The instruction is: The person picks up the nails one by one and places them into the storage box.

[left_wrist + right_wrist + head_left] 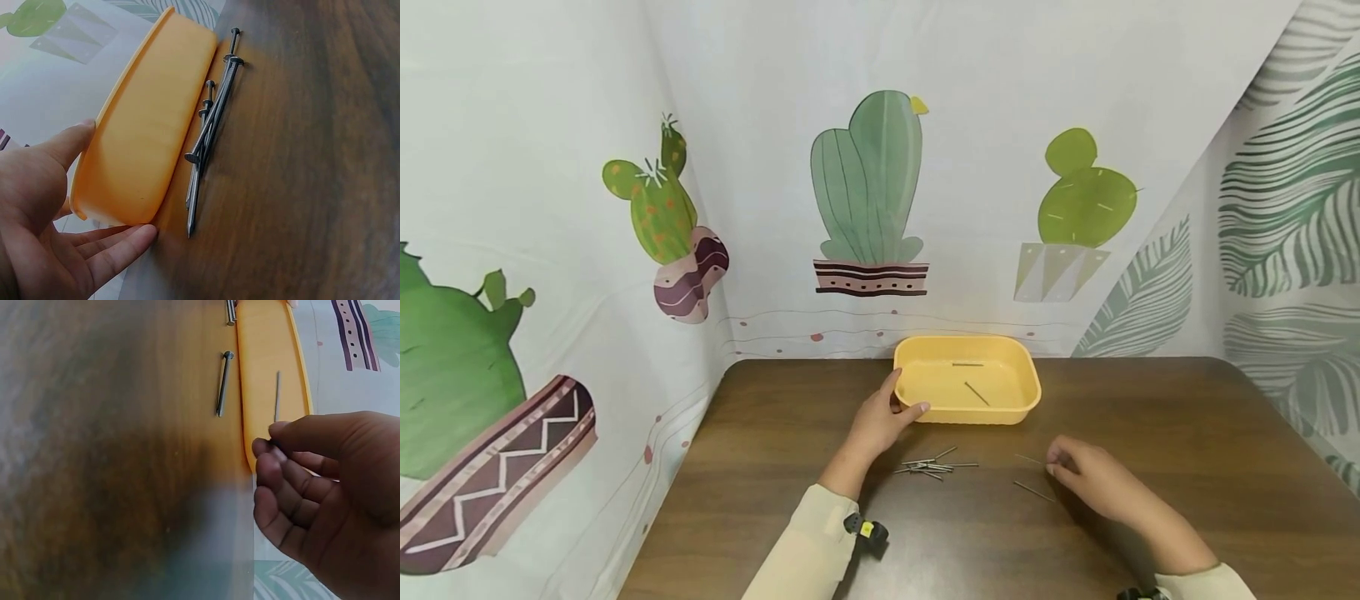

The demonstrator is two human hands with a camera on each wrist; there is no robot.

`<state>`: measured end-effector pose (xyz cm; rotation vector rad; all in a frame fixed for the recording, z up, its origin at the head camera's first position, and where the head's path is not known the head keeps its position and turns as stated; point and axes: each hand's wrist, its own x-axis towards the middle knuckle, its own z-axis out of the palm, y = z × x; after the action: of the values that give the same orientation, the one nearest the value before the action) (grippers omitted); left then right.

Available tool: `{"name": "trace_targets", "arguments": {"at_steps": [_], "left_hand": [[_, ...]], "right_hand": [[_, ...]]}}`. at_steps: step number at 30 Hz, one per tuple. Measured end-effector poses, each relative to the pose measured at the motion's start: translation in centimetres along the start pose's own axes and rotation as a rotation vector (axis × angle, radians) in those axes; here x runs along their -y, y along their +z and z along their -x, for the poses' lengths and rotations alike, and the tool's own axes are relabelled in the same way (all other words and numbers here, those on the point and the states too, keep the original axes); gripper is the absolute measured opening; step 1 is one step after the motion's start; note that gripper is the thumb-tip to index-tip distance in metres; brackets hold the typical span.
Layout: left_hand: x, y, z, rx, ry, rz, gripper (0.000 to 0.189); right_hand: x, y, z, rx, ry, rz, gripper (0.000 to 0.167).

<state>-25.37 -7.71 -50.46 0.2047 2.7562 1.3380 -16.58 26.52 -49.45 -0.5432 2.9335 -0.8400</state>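
Observation:
My left hand (877, 423) holds the left end of a yellow plastic tray (970, 415), thumb at the front rim and fingers round the corner. Two nails lie inside the tray, one slanted nail (977, 394) and one sideways nail (967, 364). Between thumb and fingertips my right hand (1093, 479) pinches a thin nail (277, 397), raised over the table to the right of the tray, its shank pointing left. Just below it a single nail (1033, 491) lies on the wood. In front of the tray is a loose pile of several nails (209, 125), heads and points mixed.
The brown wooden table (790, 417) reaches back to a white cloth (760, 167) printed with cacti and leaves. The tray stands near the table's back edge, close to that cloth.

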Motion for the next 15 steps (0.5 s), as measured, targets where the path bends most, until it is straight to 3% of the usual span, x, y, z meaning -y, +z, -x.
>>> {"name": "trace_targets", "arguments": {"at_steps": [15], "left_hand": [[0.0, -0.1, 0.1, 0.006, -0.018, -0.001, 0.091]], "right_hand": [[1.4, 0.1, -1.7, -0.327, -0.059, -0.057, 0.011]]}}
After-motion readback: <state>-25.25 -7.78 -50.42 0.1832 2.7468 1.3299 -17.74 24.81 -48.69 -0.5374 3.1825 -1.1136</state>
